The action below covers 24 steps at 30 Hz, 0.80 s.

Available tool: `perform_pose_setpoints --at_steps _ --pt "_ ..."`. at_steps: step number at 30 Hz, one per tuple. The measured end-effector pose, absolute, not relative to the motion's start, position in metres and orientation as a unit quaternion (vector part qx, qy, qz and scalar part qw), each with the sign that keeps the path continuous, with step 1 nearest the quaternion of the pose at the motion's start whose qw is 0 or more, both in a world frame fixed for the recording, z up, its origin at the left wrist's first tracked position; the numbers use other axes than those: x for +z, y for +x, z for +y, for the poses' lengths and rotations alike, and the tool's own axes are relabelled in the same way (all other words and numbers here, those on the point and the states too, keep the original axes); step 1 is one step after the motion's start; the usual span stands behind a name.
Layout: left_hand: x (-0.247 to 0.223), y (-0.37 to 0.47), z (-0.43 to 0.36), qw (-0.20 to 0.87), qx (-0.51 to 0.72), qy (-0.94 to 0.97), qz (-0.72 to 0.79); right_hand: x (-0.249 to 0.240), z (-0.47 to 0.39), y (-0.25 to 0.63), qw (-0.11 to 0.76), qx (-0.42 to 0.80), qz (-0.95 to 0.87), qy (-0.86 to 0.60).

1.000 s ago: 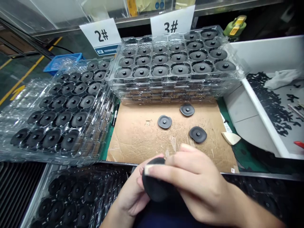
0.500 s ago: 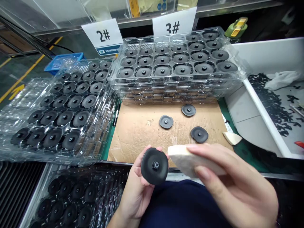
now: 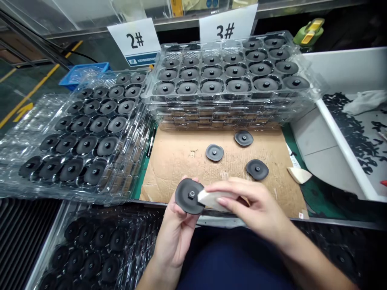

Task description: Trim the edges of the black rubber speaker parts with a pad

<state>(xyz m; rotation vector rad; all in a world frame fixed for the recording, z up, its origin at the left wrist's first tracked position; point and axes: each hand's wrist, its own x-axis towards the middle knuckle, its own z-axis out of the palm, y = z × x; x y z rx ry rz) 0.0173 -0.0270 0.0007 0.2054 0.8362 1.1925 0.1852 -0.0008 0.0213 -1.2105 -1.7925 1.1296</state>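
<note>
My left hand [image 3: 178,229] is closed round the edge of a black rounded disc [image 3: 185,198], its small central stub facing up toward me. Between the thumb and fingers of my right hand [image 3: 254,205] is a white wedge-shaped pad [image 3: 216,200], perhaps a sponge or felt. The pad's tip rests against the right part of the disc's face, close to the stub. Beyond my hands, a grey-black disc [image 3: 214,153], a second disc [image 3: 243,138] and a third disc [image 3: 257,169] lie on a cardboard sheet [image 3: 172,161].
Stacked clear trays [image 3: 232,96] of black discs stand at the back, and more trays [image 3: 121,157] at the left. A white bin [image 3: 341,141] holding small black parts is at right. Another white wedge [image 3: 299,175] lies beside it. A green-lidded bottle [image 3: 308,34] stands behind.
My right hand has moved left and away from the camera, bringing the white pad onto the disc. My left hand has shifted slightly up and left with the disc.
</note>
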Motion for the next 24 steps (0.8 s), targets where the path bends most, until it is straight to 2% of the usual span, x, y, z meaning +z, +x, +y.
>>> perform_pose_setpoints --at_steps 4,7,11,13,15,17,20,24 --pt "0.002 0.01 -0.024 0.732 0.556 0.071 0.388 -0.032 -0.01 0.203 0.298 0.4 -0.668 -0.553" --pt "0.002 0.009 -0.023 0.747 0.541 0.062 0.381 -0.047 -0.011 0.206 0.288 0.383 -0.672 -0.565" --pt "0.003 0.015 -0.026 0.756 0.532 0.079 0.373 -0.001 -0.002 0.19 0.349 0.347 -0.661 -0.567" --pt "0.005 0.018 -0.027 0.753 0.532 0.089 0.376 0.028 -0.002 0.175 0.424 0.309 -0.688 -0.502" --pt "0.009 0.018 -0.028 0.76 0.517 0.084 0.385 0.045 -0.007 0.162 0.458 0.284 -0.736 -0.411" --pt "0.011 0.016 -0.028 0.754 0.511 0.083 0.404 0.051 -0.012 0.153 0.432 0.294 -0.773 -0.36" --pt "0.012 0.015 -0.028 0.73 0.531 0.094 0.421 0.051 -0.012 0.147 0.375 0.325 -0.789 -0.363" --pt "0.014 0.018 -0.03 0.768 0.493 0.092 0.397 0.057 -0.003 0.143 0.405 0.252 -0.776 -0.413"
